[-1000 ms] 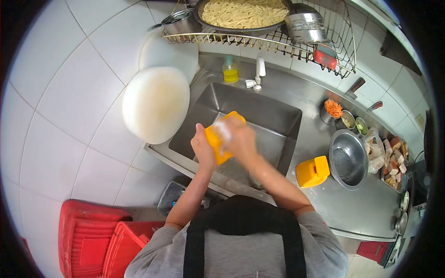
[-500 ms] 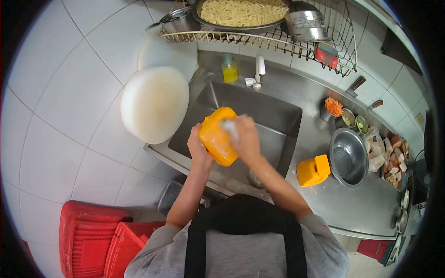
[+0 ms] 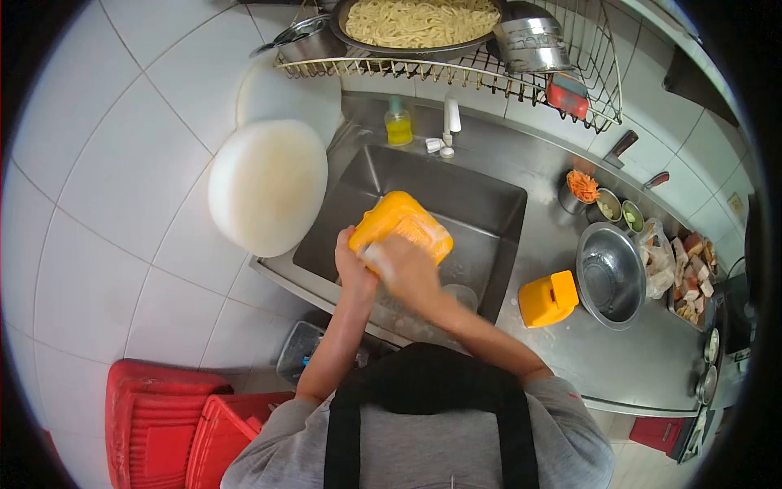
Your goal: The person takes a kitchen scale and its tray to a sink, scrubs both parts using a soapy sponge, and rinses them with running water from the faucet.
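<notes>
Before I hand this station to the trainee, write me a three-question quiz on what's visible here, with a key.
1. Multiple choice: the held yellow container is over which of these? A) a metal bowl B) the sink C) a red crate
2. True or false: a second yellow container stands on the counter, to the right of the sink.
3. Short answer: which hand has the blurred whitish item?

Key: 1. B. 2. True. 3. The right hand.
</notes>
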A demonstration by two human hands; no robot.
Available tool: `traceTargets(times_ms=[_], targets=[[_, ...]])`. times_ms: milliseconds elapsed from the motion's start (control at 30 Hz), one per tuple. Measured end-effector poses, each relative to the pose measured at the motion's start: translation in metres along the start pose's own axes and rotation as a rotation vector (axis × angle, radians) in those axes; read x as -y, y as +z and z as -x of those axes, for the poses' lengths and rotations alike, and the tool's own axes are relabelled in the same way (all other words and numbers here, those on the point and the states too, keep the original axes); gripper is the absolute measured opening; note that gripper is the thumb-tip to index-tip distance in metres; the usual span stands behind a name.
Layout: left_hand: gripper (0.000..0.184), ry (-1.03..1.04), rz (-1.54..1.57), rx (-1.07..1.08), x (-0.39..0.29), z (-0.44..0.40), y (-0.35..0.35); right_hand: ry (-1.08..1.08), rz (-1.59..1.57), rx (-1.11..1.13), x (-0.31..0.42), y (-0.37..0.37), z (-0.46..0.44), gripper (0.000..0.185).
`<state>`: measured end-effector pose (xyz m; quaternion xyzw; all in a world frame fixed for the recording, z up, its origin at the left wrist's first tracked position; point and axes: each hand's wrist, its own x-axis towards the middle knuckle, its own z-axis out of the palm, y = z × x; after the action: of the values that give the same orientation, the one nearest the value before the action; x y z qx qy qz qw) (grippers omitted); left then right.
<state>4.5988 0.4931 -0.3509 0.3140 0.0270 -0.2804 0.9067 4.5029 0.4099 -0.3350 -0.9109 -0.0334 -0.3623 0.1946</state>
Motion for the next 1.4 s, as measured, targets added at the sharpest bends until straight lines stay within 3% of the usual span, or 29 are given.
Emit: traceTargets(times_ms=[100, 200, 267, 367, 467, 500, 533, 600, 633, 733, 833, 933, 1033, 1167, 1233, 1333, 1400], targets=[[0.025, 0.020, -0.006, -0.143, -0.001, -0.006, -0.006, 0.050, -0.037, -0.100, 0.002, 0.013, 0.009, 0.014], [0.023, 0.031, 0.075, -0.114, -0.007, -0.017, -0.019, 0.210, 0.166, -0.227, -0.042, 0.006, 0.001, 0.027], [0.033, 0.022, 0.094, -0.116, -0.006, -0.032, -0.039, 0.482, -0.045, -0.307, -0.078, -0.005, -0.009, 0.028], [0.039, -0.042, 0.133, 0.010, -0.014, -0.032, -0.045, 0.861, -0.946, -0.358, -0.100, -0.014, -0.008, 0.040], [0.040, -0.107, 0.178, 0.029, -0.009, -0.028, -0.034, 1.281, -1.522, -0.014, -0.089, -0.016, -0.001, 0.052], [0.041, -0.114, 0.192, 0.028, -0.002, -0.028, -0.032, 1.159, -1.711, 0.068, -0.070, -0.027, -0.002, 0.058], [0.042, -0.122, 0.204, 0.026, 0.002, -0.028, -0.031, 1.081, -1.668, 0.080, -0.063, -0.023, 0.002, 0.057], [0.048, -0.169, 0.139, 0.235, 0.023, -0.052, -0.065, 0.933, -1.579, 0.104, -0.055, -0.016, 0.011, 0.054], [0.052, -0.194, 0.104, 0.339, 0.031, -0.059, -0.078, 0.791, -1.301, 0.114, -0.051, -0.021, 0.009, 0.047], [0.065, -0.235, -0.250, 0.158, 0.036, -0.041, -0.065, 0.579, -0.901, 0.278, -0.028, -0.057, -0.008, 0.035], [0.066, -0.366, -0.137, 0.478, -0.013, 0.004, -0.015, -0.012, -0.138, 0.316, -0.030, -0.040, 0.002, 0.029], [0.057, -0.142, -0.526, 0.360, -0.012, 0.004, -0.016, -0.105, -0.074, 0.309, -0.026, -0.019, 0.011, 0.025], [0.056, 0.141, -0.687, 0.301, -0.003, -0.009, -0.038, -0.011, -0.369, 0.485, -0.036, -0.021, 0.010, 0.029], [0.061, 0.272, -0.828, 0.192, -0.005, 0.004, -0.033, 0.393, -0.381, 0.090, -0.056, -0.031, -0.007, 0.030], [0.062, 0.277, -0.791, 0.244, 0.003, 0.010, -0.029, 0.553, -0.308, -0.063, -0.046, -0.034, -0.024, 0.027], [0.063, 0.354, -0.784, 0.297, 0.013, 0.008, -0.025, 0.253, -0.162, -0.207, -0.047, 0.010, -0.019, 0.028], [0.063, 0.428, -0.794, 0.311, 0.018, 0.006, -0.027, 0.135, -0.196, -0.109, -0.044, 0.028, -0.013, 0.021]])
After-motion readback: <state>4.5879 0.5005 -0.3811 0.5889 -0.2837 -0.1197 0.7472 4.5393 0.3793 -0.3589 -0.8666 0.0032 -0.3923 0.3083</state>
